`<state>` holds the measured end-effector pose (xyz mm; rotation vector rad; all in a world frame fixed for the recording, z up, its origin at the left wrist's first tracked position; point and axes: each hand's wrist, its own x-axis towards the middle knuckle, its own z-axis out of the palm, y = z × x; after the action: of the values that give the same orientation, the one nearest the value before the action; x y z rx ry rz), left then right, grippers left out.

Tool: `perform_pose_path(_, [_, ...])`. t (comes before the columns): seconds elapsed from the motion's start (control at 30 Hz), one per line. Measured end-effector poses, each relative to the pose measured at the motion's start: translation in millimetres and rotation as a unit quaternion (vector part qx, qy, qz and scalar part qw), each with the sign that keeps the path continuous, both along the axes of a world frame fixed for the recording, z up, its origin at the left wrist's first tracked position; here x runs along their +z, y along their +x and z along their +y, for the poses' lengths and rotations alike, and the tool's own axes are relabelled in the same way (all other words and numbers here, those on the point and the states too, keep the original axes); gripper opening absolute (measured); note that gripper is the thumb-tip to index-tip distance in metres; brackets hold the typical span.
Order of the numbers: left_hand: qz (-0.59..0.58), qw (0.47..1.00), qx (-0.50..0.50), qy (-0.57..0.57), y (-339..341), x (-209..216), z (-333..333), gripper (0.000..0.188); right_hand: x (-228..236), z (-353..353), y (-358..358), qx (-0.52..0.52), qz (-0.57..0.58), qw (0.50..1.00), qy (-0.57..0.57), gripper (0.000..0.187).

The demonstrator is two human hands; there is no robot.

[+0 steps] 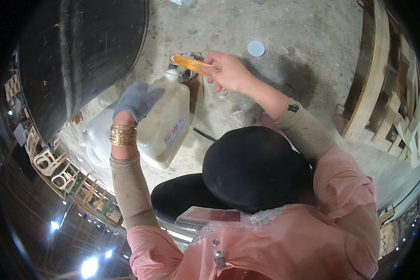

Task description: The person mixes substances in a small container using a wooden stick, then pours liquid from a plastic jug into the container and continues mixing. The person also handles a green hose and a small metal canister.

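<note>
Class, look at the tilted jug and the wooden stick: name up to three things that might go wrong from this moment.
1. The gloved left hand tips the big translucent jug alone; it might slip, or liquid could gush and miss the small container below the spout.
2. The bare right hand holds the wooden stick right over the spout, so splashes may reach skin.
3. Any spill would spread over the concrete floor.
</note>
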<state>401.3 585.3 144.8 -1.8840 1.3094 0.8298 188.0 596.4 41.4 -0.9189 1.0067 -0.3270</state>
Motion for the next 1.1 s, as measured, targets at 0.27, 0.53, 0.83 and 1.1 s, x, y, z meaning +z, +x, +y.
perform_pose_path(0.27, [-0.004,1.000,0.000,0.000,-1,4,3,0.049,2,1,3,0.011,-0.012,1.000,0.018,0.020])
perform_pose_path(0.53, [-0.003,1.000,0.021,-0.004,-2,10,8,0.048,-1,1,14,0.017,-0.056,0.998,0.032,0.024])
perform_pose_path(0.83, [0.031,0.998,0.026,-0.050,3,12,18,0.048,-2,-12,7,0.038,-0.033,0.999,0.013,0.021])
perform_pose_path(1.1, [0.041,0.996,0.005,-0.078,5,16,26,0.048,3,-6,15,0.055,-0.062,0.996,0.037,0.020])
